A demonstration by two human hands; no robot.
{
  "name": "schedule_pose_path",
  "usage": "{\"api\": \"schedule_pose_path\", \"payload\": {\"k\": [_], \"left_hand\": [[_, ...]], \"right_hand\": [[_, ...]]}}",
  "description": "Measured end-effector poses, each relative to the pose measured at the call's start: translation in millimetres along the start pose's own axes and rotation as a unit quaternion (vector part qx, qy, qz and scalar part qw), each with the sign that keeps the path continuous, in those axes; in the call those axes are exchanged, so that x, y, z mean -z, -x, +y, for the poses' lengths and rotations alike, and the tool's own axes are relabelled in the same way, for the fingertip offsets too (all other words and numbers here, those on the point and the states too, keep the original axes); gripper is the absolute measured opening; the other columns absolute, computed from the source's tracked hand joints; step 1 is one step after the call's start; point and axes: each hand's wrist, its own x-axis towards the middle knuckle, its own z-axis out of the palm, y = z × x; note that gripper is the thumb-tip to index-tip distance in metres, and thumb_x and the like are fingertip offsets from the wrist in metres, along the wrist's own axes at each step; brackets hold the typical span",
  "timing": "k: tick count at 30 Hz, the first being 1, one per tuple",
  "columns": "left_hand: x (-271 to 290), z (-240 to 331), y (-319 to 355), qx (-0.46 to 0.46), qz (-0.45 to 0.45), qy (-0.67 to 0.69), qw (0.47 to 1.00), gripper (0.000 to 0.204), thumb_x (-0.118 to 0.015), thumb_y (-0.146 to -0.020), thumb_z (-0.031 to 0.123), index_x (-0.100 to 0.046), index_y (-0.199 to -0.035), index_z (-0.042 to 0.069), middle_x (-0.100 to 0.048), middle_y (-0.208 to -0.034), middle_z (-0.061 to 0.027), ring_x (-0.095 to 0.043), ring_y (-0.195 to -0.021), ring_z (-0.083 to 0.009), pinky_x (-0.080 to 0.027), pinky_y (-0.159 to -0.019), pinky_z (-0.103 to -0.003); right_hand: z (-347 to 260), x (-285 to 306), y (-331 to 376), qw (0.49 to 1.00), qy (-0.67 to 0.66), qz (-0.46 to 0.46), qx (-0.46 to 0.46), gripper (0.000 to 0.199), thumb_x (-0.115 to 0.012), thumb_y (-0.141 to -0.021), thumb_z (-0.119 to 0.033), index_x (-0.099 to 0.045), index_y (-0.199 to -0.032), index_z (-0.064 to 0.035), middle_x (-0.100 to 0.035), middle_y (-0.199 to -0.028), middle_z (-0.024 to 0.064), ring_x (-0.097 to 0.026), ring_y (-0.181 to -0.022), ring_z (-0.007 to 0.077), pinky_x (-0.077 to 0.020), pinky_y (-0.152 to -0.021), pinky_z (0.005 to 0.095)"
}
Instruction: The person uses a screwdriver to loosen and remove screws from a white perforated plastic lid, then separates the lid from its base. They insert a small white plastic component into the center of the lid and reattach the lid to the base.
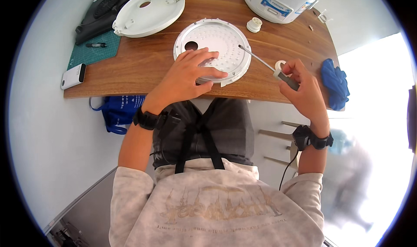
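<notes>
Wooden table (143, 69), left hand (191, 71) covering perforated disc (217, 43) (front edge hidden), right hand (304, 88) gripping screwdriver (260, 60)

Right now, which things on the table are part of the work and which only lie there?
In use: round perforated metal plate under left hand; grey-handled screwdriver in right hand.
Lying about: white round plastic lid, blue cloth, black marker, green cutting mat.

Wooden table (143, 71) over pale floor (52, 160), bright glare at right.

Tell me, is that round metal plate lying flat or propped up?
Flat: the metal plate lies on the wooden table, pressed by the left hand; the screwdriver tip touches its rim.
</notes>
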Motion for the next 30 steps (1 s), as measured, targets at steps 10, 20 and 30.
{"api": "schedule_pose_path", "payload": {"k": [10, 20, 30], "left_hand": [[2.5, 2.9, -2.3, 0.005, 0.003, -0.001, 1.0, 0.035, -0.07, -0.084, 0.013, -0.078, -0.116, 0.025, -0.055, -0.148, -0.0072, -0.046, -0.14, -0.0324, -0.032, -0.119, -0.049], [-1.0, 1.0, -0.7, 0.01, -0.001, 0.004, 1.0, 0.034, -0.07, -0.085, 0.013, -0.078, -0.116, 0.025, -0.055, -0.148, -0.0072, -0.045, -0.14, -0.0331, -0.031, -0.119, -0.05], [2.1, 1.7, -3.2, 0.011, -0.005, 0.002, 1.0, 0.034, -0.07, -0.085, 0.013, -0.078, -0.116, 0.025, -0.055, -0.148, -0.0071, -0.044, -0.141, -0.0326, -0.03, -0.12, -0.05]], "right_hand": [[-22.5, 21.5, 8.9, 0.981, -0.152, 0.113, 0.037, 0.03, -0.077, -0.085, -0.002, -0.066, -0.112, -0.0023, -0.073, -0.101, 0.0053, -0.067, -0.092, 0.0105, -0.0553, -0.08, 0.0253], [-22.2, 12.0, 2.1, 0.978, -0.14, 0.11, 0.109, 0.028, -0.074, -0.085, -0.001, -0.057, -0.108, -0.0021, -0.074, -0.104, 0.0079, -0.068, -0.094, 0.0118, -0.056, -0.086, 0.0283], [-20.8, 8.5, -4.3, 0.976, -0.165, 0.102, 0.1, 0.028, -0.073, -0.085, -0.002, -0.056, -0.107, -0.0024, -0.075, -0.103, 0.009, -0.07, -0.095, 0.0122, -0.0564, -0.086, 0.0288]]}}
